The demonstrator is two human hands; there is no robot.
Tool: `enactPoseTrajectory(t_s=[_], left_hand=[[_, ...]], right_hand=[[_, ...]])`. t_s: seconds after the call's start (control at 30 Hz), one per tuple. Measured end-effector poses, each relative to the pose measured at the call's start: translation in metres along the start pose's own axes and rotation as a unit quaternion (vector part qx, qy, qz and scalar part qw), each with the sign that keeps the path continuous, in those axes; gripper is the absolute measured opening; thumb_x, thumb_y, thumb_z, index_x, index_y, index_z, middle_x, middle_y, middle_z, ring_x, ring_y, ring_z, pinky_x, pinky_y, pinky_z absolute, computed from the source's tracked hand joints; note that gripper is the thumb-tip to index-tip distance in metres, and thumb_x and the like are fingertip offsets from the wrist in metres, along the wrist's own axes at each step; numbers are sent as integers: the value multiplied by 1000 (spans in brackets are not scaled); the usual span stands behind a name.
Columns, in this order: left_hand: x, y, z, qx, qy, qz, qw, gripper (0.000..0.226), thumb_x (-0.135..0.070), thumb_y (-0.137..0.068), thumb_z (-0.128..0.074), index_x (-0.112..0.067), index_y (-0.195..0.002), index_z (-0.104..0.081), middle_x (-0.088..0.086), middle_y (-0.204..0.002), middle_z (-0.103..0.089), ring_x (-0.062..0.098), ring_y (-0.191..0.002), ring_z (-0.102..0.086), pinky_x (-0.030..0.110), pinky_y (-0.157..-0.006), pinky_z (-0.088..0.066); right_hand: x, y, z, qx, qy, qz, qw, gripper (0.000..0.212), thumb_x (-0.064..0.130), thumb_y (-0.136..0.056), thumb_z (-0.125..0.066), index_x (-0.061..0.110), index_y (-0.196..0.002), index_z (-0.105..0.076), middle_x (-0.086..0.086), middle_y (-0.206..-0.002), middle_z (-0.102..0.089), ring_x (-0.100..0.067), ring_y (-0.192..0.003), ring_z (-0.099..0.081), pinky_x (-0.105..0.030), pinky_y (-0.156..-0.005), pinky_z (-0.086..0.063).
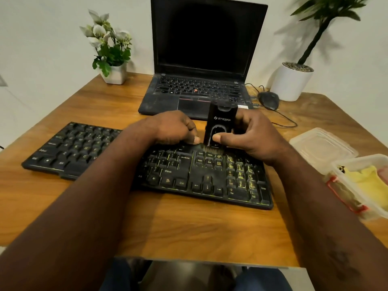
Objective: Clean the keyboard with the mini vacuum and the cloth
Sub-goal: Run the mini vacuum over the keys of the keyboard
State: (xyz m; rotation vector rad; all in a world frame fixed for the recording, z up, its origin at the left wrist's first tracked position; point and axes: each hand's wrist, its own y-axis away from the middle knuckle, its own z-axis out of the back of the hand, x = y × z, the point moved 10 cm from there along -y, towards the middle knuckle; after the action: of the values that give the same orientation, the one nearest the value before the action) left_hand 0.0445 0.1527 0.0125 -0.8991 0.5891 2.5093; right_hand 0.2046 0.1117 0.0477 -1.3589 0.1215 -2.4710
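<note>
Two tubs on my right: nearer tub [354, 160] holds the yellow cloth [363, 175], farther tub [321, 145] unclear. Right hand [249, 139] grips the mini vacuum [222, 120] upright, brush on the keyboard [210, 181]; left hand [174, 129] curled beside it, hold unclear. Laptop [199, 91] behind.

Right hand [248, 136] grips vacuum [222, 119] upright, thumb on its front | brush [211, 148] on far edge of keyboard [189, 181], above Home keys | left hand [174, 129] curled beside it, grip unclear | cloth [364, 175] in tub [378, 210], right.
</note>
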Motion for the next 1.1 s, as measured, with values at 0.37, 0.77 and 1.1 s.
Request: enactPoseTrajectory(t_s=[0.37,0.77,1.1], left_hand=[[2,0,0,-5,9,-1,1000,16,-22,-95,-71,-19,-80,-77,-8,-73,-72,9,-75,-65,39,-85,-52],[4,-3,0,-1,0,7,1000,16,-23,-95,-71,-20,-81,-78,-7,-81,-75,11,-84,-67,45,-96,-52],[4,0,-1,5,19,14,1000,15,-25,-95,-71,-20,-83,-77,-5,-83,-74,12,-86,-67,43,-95,-53]], right_hand=[[9,-3,1,-57,83,32,994,46,31,-80,-88,24,-122,-69,3,-103,-75,-16,-96,-73,-35,-78,-63],[14,2,6,1,44,44,998,43,24,-81,-88,30,-119,-69,7,-104,-76,-16,-96,-72,-41,-81,-62],[-6,5,25,-3,34,16,999,42,22,-81,-87,20,-119,-71,1,-105,-77,-19,-97,-75,-39,-83,-63]])
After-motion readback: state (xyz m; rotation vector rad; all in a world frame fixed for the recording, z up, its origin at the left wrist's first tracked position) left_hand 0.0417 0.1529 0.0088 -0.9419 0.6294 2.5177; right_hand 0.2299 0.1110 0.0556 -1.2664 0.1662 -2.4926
